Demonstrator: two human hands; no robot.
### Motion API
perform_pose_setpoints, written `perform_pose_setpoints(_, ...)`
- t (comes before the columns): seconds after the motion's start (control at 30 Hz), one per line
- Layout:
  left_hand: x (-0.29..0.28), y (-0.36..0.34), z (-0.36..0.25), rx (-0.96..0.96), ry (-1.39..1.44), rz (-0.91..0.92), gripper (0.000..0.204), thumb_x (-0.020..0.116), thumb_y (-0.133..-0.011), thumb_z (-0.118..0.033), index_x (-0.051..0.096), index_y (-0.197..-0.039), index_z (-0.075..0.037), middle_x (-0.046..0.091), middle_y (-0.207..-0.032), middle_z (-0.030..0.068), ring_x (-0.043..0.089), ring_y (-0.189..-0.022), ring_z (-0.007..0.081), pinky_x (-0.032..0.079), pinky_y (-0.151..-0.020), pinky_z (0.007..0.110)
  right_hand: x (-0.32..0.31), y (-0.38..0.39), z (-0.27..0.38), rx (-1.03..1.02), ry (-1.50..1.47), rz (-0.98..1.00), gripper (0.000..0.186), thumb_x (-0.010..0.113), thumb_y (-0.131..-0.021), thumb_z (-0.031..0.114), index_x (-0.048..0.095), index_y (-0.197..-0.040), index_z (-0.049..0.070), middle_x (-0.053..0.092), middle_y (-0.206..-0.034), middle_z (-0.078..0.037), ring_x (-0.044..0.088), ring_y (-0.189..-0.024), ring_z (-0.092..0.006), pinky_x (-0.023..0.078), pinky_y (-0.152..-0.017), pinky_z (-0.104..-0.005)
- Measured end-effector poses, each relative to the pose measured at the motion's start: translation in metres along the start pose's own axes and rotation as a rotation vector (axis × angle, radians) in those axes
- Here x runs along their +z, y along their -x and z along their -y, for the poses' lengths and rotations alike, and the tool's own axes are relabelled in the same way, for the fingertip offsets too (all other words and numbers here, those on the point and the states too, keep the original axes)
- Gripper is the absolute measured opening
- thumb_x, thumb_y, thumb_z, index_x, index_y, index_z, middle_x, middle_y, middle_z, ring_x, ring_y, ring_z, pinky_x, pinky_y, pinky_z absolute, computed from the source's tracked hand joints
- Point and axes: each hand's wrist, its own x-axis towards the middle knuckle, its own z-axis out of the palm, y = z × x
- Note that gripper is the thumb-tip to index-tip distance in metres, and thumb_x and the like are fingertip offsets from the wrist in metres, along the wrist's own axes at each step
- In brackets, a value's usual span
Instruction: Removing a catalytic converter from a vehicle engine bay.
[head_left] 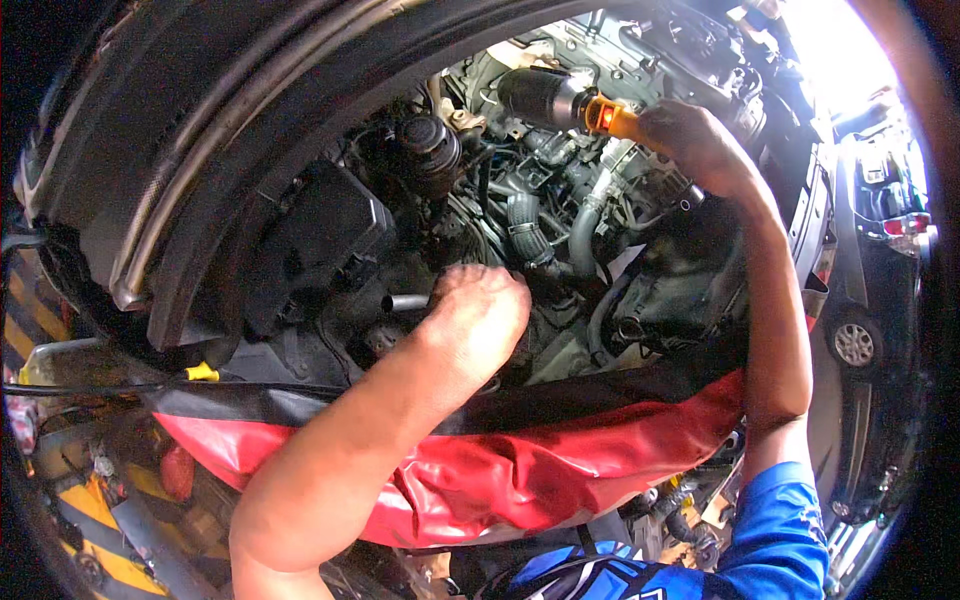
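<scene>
My right hand point(690, 145) grips the yellow handle of a black cylindrical work light point(540, 98), held horizontally over the upper part of the engine point(545, 180), whose metal and hoses are brightly lit there. My left hand point(480, 305) is curled low in the engine bay with its knuckles up; what its fingers hold or touch is hidden. Just left of it lies a short grey metal tube point(402, 301). Behind that hand, toward the top, sits a round black reservoir point(428, 150), and a black plastic box point(325, 225) is to its left.
A red-and-black padded cover point(570, 465) drapes along the car's front edge below my arms. The curved body edge point(200, 120) arches over the upper left. A dark parked car point(860, 300) stands at right. Yellow-striped metalwork point(85, 500) and assorted clutter lie at lower left.
</scene>
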Motion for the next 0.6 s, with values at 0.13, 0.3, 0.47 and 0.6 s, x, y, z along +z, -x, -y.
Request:
perform_pose_setpoints(0.13, -0.001, -0.001, -0.004, -0.041, 0.020, 0.073, 0.021, 0.069, -0.082, -0.026, 0.070, -0.073, -0.007, 0.069, -0.080, 0.0162, 0.069, -0.079, 0.0336, 0.054, -0.074, 0.046, -0.003, -0.001, 0.019, 0.172, -0.095, 0.037, 0.025, 0.063, -0.094, 0.005, 0.067, -0.117, -0.001, 0.070, -0.107, -0.012, 0.067, -0.096, -0.0195, 0.052, -0.088, -0.0317)
perform_pose_setpoints(0.3, 0.002, 0.008, -0.005, 0.098, 0.018, -0.211, 0.016, 0.067, -0.081, -0.022, 0.070, -0.074, -0.008, 0.068, -0.079, 0.0152, 0.068, -0.081, 0.0323, 0.053, -0.075, 0.045, 0.000, 0.003, 0.014, -0.066, -0.049, 0.036, 0.028, 0.061, -0.094, 0.003, 0.065, -0.121, -0.002, 0.069, -0.113, -0.012, 0.065, -0.101, -0.0186, 0.051, -0.092, -0.0305)
perform_pose_setpoints(0.47, 0.000, 0.002, -0.010, -0.070, -0.020, 0.080, 0.012, 0.063, -0.079, -0.018, 0.066, -0.072, -0.009, 0.066, -0.078, 0.0136, 0.066, -0.082, 0.0304, 0.052, -0.077, 0.043, 0.008, 0.008, 0.033, -0.035, -0.180, -0.055, 0.035, 0.063, -0.096, 0.031, 0.069, -0.114, 0.001, 0.071, -0.107, -0.017, 0.068, -0.100, -0.0282, 0.050, -0.092, -0.0384)
perform_pose_setpoints(0.6, -0.003, 0.007, -0.011, 0.009, 0.017, -0.029, 0.013, 0.061, -0.080, -0.017, 0.067, -0.072, -0.008, 0.067, -0.078, 0.0139, 0.067, -0.081, 0.0303, 0.052, -0.077, 0.043, 0.007, 0.005, 0.017, -0.076, -0.104, -0.053, 0.037, 0.063, -0.097, 0.032, 0.068, -0.115, 0.000, 0.072, -0.106, -0.017, 0.067, -0.098, -0.0258, 0.050, -0.091, -0.0374)
